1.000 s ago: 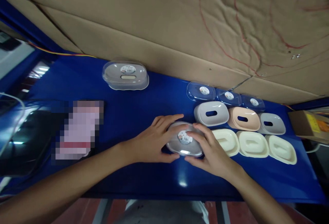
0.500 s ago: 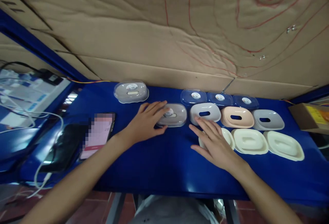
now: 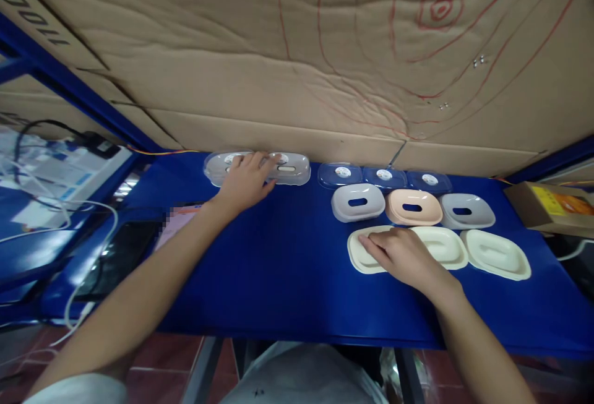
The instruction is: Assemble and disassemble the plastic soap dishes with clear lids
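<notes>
Left of centre, the left hand point(image 3: 245, 181), fingers spread, lies over two clear-lidded cases point(image 3: 297, 175), where light pressure should avoid nudging the lids, while right of centre the right hand point(image 3: 408, 257) curls over the leftmost cream tray point(image 3: 358, 257), grip impossible to tell, best kept rimward.

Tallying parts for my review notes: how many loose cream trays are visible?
3 in one row: left tray, partly covered by the right hand; middle tray, partly behind that hand; right tray, fully visible. Any stacked underneath would be hidden.
</notes>
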Demonstrator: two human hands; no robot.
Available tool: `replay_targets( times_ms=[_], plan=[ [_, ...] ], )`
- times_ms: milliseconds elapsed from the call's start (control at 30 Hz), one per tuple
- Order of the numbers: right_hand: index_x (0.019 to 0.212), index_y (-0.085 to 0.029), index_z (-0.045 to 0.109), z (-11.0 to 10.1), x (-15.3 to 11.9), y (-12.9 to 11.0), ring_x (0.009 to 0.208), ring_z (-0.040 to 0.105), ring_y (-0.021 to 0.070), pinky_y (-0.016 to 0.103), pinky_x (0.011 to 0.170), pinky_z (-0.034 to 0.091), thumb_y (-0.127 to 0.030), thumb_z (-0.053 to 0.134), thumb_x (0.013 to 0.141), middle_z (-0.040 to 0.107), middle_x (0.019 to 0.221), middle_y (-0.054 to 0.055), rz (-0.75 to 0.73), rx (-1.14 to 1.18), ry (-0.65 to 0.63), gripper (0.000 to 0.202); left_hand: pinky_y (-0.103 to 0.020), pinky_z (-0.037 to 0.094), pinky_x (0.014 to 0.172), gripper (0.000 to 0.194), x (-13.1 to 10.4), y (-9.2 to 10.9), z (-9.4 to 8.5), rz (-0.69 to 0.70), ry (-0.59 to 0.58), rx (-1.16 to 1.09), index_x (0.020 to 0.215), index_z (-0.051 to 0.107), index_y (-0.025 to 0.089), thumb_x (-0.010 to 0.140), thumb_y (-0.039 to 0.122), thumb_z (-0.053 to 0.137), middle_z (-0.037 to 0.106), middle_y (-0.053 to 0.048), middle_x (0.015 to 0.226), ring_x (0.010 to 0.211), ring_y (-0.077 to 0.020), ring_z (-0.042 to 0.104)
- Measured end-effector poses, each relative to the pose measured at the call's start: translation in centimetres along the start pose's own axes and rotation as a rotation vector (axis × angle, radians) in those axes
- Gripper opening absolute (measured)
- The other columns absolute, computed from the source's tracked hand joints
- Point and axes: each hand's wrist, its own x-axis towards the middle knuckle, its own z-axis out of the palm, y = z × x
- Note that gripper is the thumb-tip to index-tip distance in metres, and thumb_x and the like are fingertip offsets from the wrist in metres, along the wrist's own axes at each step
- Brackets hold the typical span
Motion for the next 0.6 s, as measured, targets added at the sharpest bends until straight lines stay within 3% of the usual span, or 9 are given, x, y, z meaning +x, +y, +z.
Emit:
replay_targets(
  times_ms=[100,200,333,467,600],
  plan=[
    [0.076,-0.022,0.071,0.6,0.2,-0.7,0.072,0.075,0.0228,0.035,0.067,0.033,-0.041,0.040,0.117,0.078,0.075,0.005,0.016,-0.031,-0.083,0.055,-0.063,0.040,0.115,0.056,-1.0,1.7,-0.1,0.017,0.038,-0.054,0.160,0.051,0.014,0.107,0.032,0.050,0.054,-0.026,0.158,0.145,-0.0458,0.052],
    [0.078,-0.021,0.073,0.8,0.4,-1.5,0.072,0.075,0.0219,0.035,0.066,0.032,-0.039,0.042,0.116,0.078,0.074,0.004,0.010,-0.007,-0.141,0.053,-0.059,0.040,0.119,0.052,-3.3,4.7,-0.2,0.123,0.025,-0.245,0.159,0.052,0.020,0.109,0.033,0.051,0.056,-0.021,0.158,0.147,-0.0402,0.052],
    [0.079,-0.021,0.074,1.0,0.4,-2.3,0.071,0.074,0.0190,0.033,0.066,0.035,-0.039,0.044,0.117,0.078,0.075,0.002,-0.053,0.094,-0.160,0.051,-0.054,0.042,0.121,0.066,-6.6,8.6,-0.1,0.405,-0.245,-0.522,0.168,0.039,0.031,0.108,0.049,0.061,0.054,-0.014,0.162,0.148,-0.0340,0.052],
    [0.084,-0.022,0.076,1.3,0.4,-2.3,0.071,0.072,0.0175,0.033,0.067,0.043,-0.036,0.047,0.116,0.077,0.077,0.001,-0.167,0.184,-0.029,0.045,-0.060,0.039,0.123,0.089,-8.3,10.8,0.6,0.493,-0.272,-0.619,0.168,0.040,0.030,0.094,0.062,0.078,0.043,-0.018,0.171,0.154,-0.0405,0.045],
    [0.120,-0.024,0.077,1.5,1.0,-0.8,0.104,0.074,0.0247,0.040,0.091,0.056,-0.031,0.051,0.113,0.079,0.109,0.008,-0.158,0.157,0.205,0.028,-0.061,0.040,0.121,0.070,-8.3,11.1,1.4,0.547,-0.224,-0.592,0.155,0.055,0.027,0.096,0.057,0.078,0.047,-0.019,0.167,0.150,-0.0406,0.048]
  ],
)
